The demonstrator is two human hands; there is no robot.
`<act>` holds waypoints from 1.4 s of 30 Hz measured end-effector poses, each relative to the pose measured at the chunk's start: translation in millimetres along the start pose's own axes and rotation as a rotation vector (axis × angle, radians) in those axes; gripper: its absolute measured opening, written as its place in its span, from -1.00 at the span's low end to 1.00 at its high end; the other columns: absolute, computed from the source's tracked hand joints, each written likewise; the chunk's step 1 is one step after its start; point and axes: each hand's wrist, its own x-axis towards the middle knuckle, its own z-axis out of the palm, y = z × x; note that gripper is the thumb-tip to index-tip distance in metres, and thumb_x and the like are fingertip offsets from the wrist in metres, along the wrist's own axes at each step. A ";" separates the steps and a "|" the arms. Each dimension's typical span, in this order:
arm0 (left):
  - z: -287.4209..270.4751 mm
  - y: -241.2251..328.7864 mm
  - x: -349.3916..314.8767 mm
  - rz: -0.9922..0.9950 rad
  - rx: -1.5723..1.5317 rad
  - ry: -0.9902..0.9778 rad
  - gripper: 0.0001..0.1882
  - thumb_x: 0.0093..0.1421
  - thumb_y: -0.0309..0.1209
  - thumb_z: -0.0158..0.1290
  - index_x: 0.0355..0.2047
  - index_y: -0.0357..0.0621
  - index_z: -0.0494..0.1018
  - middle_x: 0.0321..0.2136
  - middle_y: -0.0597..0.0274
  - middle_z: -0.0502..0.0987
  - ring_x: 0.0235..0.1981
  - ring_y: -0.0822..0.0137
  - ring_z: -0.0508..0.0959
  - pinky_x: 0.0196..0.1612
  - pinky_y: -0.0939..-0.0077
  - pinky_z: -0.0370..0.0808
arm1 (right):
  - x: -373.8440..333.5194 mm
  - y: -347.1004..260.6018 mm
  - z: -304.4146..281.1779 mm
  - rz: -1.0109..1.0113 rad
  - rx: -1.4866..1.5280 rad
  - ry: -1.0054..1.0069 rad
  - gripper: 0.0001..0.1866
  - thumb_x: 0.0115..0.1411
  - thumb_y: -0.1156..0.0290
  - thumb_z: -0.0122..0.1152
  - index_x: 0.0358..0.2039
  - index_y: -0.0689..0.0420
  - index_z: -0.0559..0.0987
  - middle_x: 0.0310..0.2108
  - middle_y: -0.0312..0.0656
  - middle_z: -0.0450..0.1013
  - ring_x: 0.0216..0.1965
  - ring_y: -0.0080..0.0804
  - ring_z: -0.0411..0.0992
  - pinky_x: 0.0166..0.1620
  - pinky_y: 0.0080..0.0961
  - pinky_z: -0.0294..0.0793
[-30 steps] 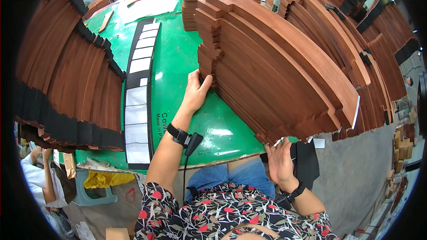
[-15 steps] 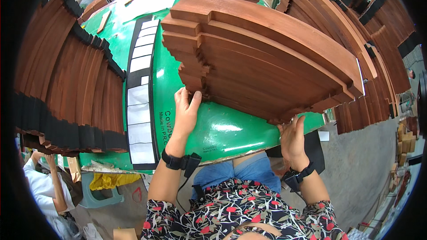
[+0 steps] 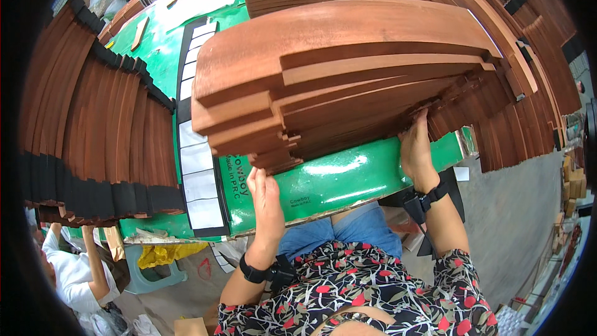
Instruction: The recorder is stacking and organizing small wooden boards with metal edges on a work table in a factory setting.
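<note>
Two hands carry one thick stack of brown wooden boards point(image 3: 348, 81) above the green table point(image 3: 336, 177), its long axis running left to right across us. We hold it from below at both ends: our left hand point(image 3: 266, 196) under the stepped left end, our right hand point(image 3: 415, 149) under the right, fingers pressed flat against the boards, equally near.
</note>
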 end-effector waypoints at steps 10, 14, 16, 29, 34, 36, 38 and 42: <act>-13.0 27.4 -33.8 -0.001 -0.064 -0.272 -0.42 0.34 -0.30 -0.18 0.30 -0.26 -0.01 0.19 -0.02 -0.02 0.26 0.10 0.05 0.33 0.12 0.01 | 29.5 -1.9 7.2 -0.110 0.032 -0.027 -0.17 0.36 -0.19 -0.31 0.39 0.16 -0.12 0.43 -0.22 -0.22 0.42 -0.35 -0.27 0.40 -0.33 -0.33; -18.0 36.5 -47.6 -0.077 -0.088 -0.433 -0.26 0.32 -0.23 -0.10 0.35 -0.29 -0.17 0.24 -0.04 -0.12 0.33 0.06 -0.03 0.34 -0.03 -0.02 | 48.4 15.2 -4.7 -0.039 0.119 0.004 -0.16 0.34 -0.19 -0.26 0.38 0.18 -0.10 0.43 -0.20 -0.22 0.42 -0.34 -0.28 0.40 -0.33 -0.30; -31.1 21.7 -57.2 -0.094 -0.094 -0.479 -0.25 0.34 -0.11 -0.16 0.34 -0.26 -0.17 0.24 0.02 -0.10 0.33 0.07 -0.01 0.33 0.01 0.00 | 48.0 9.5 9.8 0.018 0.130 -0.019 -0.12 0.32 -0.22 -0.24 0.39 0.16 -0.12 0.43 -0.20 -0.24 0.42 -0.33 -0.28 0.40 -0.35 -0.31; -36.9 153.2 -22.3 0.419 -0.022 -0.092 0.27 0.00 0.39 0.03 0.35 -0.23 -0.35 0.33 -0.21 -0.10 0.37 -0.03 -0.03 0.34 0.07 -0.09 | 16.6 -47.6 38.2 -0.526 -0.146 0.107 -0.40 0.40 0.23 -0.21 0.30 0.36 0.01 0.30 0.15 0.03 0.36 -0.12 -0.03 0.36 -0.34 -0.10; -18.0 165.8 -9.5 0.760 0.106 0.011 0.28 -0.06 0.38 0.11 0.36 -0.12 -0.32 0.34 -0.15 -0.06 0.37 -0.03 -0.01 0.35 0.04 -0.06 | -3.7 -61.9 54.0 -0.486 -0.152 0.104 -0.20 0.32 0.30 -0.02 0.34 0.32 -0.25 0.37 0.18 -0.21 0.41 -0.07 -0.23 0.39 -0.28 -0.24; -14.0 170.7 -5.2 0.810 0.071 0.000 0.25 -0.03 0.25 0.18 0.36 -0.16 -0.32 0.33 -0.19 -0.05 0.36 -0.06 0.01 0.34 0.04 -0.04 | -14.0 -76.3 59.2 -0.482 -0.125 0.113 -0.19 0.32 0.29 -0.01 0.34 0.32 -0.24 0.37 0.18 -0.23 0.41 -0.06 -0.24 0.39 -0.28 -0.26; -11.8 174.3 -4.4 0.845 0.032 -0.016 0.23 0.00 0.13 0.25 0.35 -0.19 -0.32 0.31 -0.24 -0.03 0.35 -0.08 0.03 0.33 0.05 -0.03 | -27.0 -98.4 64.4 -0.672 -0.243 0.125 -0.17 0.30 0.29 0.04 0.34 0.32 -0.23 0.36 0.16 -0.22 0.41 -0.08 -0.25 0.39 -0.26 -0.26; -15.2 177.4 -0.6 0.886 0.093 -0.065 -0.05 0.12 -0.09 0.23 0.31 -0.27 -0.06 0.29 -0.21 0.07 0.30 -0.06 0.15 0.29 0.11 0.14 | -5.9 -112.3 59.1 -0.857 -0.396 0.135 -0.16 0.27 0.28 0.10 0.33 0.33 -0.16 0.35 0.16 -0.18 0.39 -0.04 -0.22 0.39 -0.21 -0.24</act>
